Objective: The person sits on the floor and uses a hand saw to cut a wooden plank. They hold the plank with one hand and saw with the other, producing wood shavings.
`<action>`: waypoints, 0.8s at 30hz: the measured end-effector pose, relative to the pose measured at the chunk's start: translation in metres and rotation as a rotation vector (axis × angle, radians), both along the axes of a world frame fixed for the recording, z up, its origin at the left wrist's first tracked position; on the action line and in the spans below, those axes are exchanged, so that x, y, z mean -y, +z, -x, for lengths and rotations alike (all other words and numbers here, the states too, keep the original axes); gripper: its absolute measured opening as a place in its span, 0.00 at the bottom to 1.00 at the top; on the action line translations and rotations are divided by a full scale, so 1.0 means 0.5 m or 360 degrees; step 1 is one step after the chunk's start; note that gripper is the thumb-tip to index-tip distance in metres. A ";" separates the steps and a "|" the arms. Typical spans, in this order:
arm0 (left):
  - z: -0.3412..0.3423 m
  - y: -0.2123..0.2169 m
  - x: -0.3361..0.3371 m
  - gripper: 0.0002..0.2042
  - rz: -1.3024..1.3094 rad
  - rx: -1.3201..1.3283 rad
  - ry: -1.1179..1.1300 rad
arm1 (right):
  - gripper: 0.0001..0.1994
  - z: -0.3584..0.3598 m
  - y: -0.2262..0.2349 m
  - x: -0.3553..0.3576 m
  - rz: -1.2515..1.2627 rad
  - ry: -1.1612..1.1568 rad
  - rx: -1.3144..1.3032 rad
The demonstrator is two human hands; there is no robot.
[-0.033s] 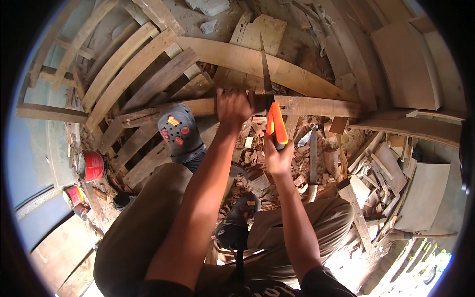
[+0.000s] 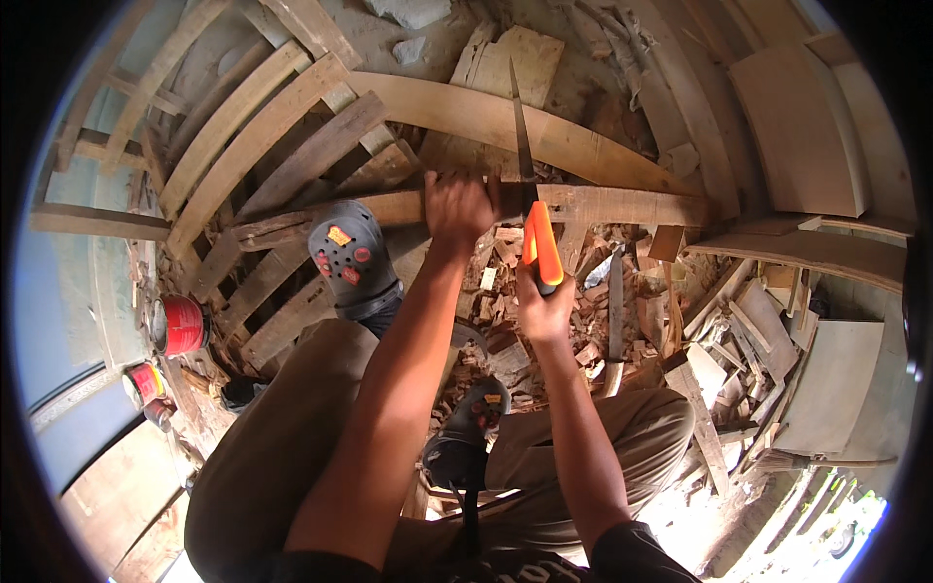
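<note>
My left hand point(image 2: 461, 206) is closed over a long wooden beam point(image 2: 622, 206), its fingers curled across the far edge. In my right hand point(image 2: 546, 309) is the handle of a handsaw point(image 2: 544, 248), orange with some black. Its dark tapering blade points away from me and crosses the beam just right of my left hand; I cannot tell how deep it sits in the wood. My left foot, in a grey clog point(image 2: 355, 255), rests against the beam left of that hand. The other clog point(image 2: 481, 418) is lower, between my forearms.
Broken wood chips point(image 2: 505, 321) cover the ground under the beam. Stacked planks point(image 2: 258, 155) lie at the far left, and a curved pale board point(image 2: 457, 107) lies beyond the beam. A red can point(image 2: 183, 325) stands left; panels point(image 2: 797, 136) lean at the right, above scrap wood point(image 2: 758, 330).
</note>
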State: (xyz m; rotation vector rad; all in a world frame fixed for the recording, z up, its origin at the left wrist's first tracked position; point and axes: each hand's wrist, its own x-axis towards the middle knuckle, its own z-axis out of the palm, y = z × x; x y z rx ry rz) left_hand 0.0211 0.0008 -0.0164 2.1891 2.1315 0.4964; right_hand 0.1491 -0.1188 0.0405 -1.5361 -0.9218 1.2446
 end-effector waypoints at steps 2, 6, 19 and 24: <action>-0.012 0.008 -0.014 0.21 0.0135 0.0008 0.0002 | 0.08 0.000 -0.023 0.002 0.0007 -0.0033 0.0083; 0.001 0.028 -0.028 0.23 0.0420 0.0009 0.0116 | 0.05 0.003 -0.012 0.128 -0.0031 0.0020 0.0236; -0.002 0.030 -0.056 0.26 0.0442 0.0125 0.0050 | 0.13 -0.040 0.058 0.156 0.0170 0.0151 0.0245; -0.003 0.061 -0.075 0.30 0.0719 0.0054 0.0016 | 0.10 -0.071 0.107 0.348 0.0061 0.0155 0.0415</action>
